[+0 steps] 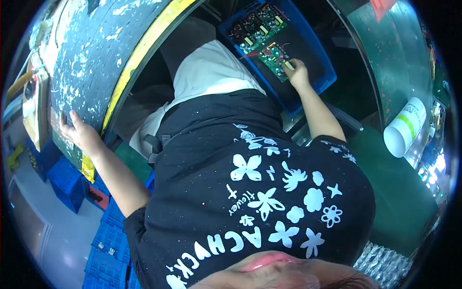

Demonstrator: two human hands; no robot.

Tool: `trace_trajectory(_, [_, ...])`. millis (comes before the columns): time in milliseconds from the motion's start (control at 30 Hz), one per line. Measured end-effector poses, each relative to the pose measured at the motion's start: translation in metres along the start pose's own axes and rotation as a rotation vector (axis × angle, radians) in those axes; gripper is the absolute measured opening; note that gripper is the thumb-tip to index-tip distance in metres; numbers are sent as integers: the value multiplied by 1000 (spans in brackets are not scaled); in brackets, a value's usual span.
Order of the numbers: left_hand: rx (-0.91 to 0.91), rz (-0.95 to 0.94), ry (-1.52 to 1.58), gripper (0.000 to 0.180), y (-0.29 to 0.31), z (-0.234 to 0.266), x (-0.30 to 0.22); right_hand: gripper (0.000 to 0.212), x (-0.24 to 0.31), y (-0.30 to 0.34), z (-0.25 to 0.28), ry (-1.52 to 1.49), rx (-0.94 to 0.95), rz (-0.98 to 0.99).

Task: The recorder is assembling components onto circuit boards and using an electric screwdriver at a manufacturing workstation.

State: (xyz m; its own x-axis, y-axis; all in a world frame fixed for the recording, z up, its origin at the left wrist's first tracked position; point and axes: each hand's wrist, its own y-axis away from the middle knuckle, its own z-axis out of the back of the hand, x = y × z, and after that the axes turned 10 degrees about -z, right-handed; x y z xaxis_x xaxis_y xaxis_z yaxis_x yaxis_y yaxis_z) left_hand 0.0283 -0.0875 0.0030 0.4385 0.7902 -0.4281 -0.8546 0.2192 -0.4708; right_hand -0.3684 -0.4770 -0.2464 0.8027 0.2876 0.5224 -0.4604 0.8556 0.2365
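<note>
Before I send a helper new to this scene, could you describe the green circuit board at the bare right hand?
Find the blue rectangular plastic bin near the top of the view. Other green circuit boards crowd its upper-left part; the wanted green circuit board lies just below them. It alone has the bare right hand touching it.

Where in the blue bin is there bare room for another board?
Its dark floor looks bare between the board cluster and the right rim, and at the near end past the lone board by the right hand. The far-left corner is crowded with boards.
</note>
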Motion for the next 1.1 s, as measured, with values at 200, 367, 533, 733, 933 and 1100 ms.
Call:
trace_trajectory(200, [19,-51,-104,49,-3,-3,14,35,-31,-11,-65,73,119,-170])
trace_trajectory(367, [3,-12,-53,49,-6,-5,17,39,-33,-18,-94,84,149,-227])
trace_trajectory(533, [2,16,-141,49,-5,-5,16,41,-26,-20,-106,114,208,-294])
trace_trajectory(733, [18,-1,-177,49,-5,-5,10,43,-29,-24,-115,155,250,-349])
trace_trajectory(933, [-4,-45,-165,50,-4,-5,16,44,-30,-28,-119,197,270,-358])
trace_trajectory(1100, [16,-40,-151,50,-4,-5,19,48,-27,-26,-111,191,319,-376])
